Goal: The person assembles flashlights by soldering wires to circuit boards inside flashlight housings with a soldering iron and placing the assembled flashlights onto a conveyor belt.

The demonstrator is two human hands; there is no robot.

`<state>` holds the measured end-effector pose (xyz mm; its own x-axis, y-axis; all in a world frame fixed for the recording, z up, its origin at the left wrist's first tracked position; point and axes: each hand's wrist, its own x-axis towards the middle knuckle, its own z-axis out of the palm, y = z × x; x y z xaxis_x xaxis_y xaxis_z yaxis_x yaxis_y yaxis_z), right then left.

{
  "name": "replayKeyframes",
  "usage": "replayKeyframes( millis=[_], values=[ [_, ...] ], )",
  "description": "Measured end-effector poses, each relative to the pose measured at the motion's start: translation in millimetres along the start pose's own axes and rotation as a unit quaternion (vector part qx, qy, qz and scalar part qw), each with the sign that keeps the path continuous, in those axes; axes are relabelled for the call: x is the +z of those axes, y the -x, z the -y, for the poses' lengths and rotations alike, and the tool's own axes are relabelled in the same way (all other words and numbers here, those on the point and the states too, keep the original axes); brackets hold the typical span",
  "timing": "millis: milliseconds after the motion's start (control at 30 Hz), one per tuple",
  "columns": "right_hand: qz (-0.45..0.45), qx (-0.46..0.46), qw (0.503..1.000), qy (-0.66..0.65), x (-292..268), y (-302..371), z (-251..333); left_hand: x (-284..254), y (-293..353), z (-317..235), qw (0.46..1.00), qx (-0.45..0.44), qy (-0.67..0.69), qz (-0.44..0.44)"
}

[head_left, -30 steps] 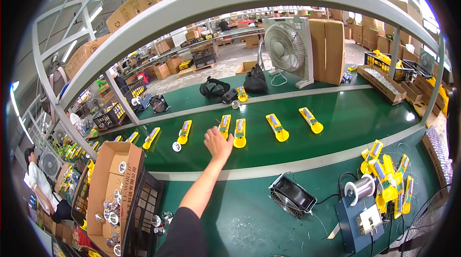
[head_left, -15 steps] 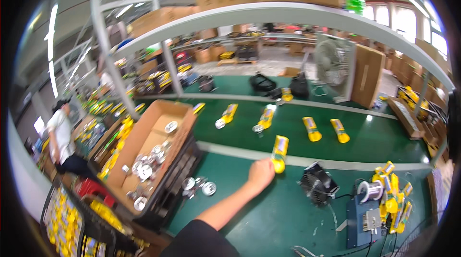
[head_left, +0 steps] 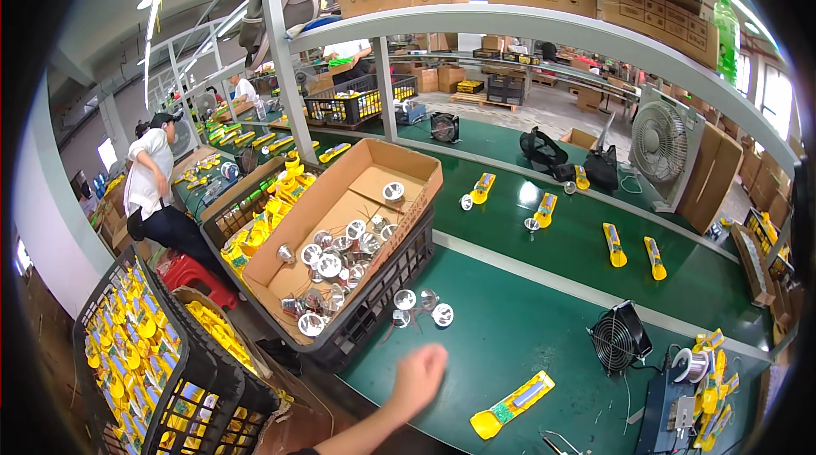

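My left hand point(head_left: 420, 377) is over the green bench point(head_left: 476, 323), fingers curled and a little blurred, with nothing visible in it. To its right, flat on the bench, lies a yellow plastic housing point(head_left: 512, 405) with a small green circuit board and a bluish cell in it; the hand is apart from it. Just beyond the hand sits a small group of silver lamp reflectors point(head_left: 442, 315) with wires. Many more reflectors point(head_left: 329, 264) fill part of an open cardboard box point(head_left: 399, 167) on a black crate. My right hand is out of view.
A small black fan point(head_left: 618, 339), a solder wire spool point(head_left: 690, 366) and a blue soldering unit point(head_left: 665, 400) stand at right beside piled yellow housings. Several housings lie on the green belt point(head_left: 501, 238). A crate of housings point(head_left: 127, 344) is at lower left. A person stands at far left.
The yellow housing that my left hand held at the strip beside the belt now lies on the bench. The hand has let go and drawn back toward me. The view has turned left.
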<state>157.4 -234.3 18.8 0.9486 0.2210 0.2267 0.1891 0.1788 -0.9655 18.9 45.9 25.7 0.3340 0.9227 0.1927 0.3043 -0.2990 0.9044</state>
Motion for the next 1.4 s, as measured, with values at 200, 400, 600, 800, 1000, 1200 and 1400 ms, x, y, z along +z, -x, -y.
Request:
replayKeyframes(
  millis=[200,400,600,800,1000,1200,1400],
  values=[
    [0.005,0.004,0.999,-0.037,9,-6,2,-13,-67,23,0.982,0.007,-0.165,-0.094],
    [0.027,-0.008,0.999,-0.044,7,-9,-2,-12,-77,37,0.938,0.064,-0.327,-0.098],
    [-0.011,0.046,0.999,-0.022,-4,-2,-12,-29,-60,3,0.949,0.189,-0.225,-0.113],
    [-0.014,0.031,0.999,-0.039,-13,5,-23,-12,-38,21,0.965,0.04,0.244,0.084],
    [-0.017,0.009,0.997,-0.07,17,-4,13,11,18,-3,0.909,-0.09,0.3,0.276],
    [0.037,0.009,0.999,-0.019,22,0,10,27,57,-24,0.981,0.011,0.037,0.189],
    [0.063,-0.07,0.992,0.084,50,12,-4,29,59,-27,0.976,0.006,0.029,0.214]
  ],
)
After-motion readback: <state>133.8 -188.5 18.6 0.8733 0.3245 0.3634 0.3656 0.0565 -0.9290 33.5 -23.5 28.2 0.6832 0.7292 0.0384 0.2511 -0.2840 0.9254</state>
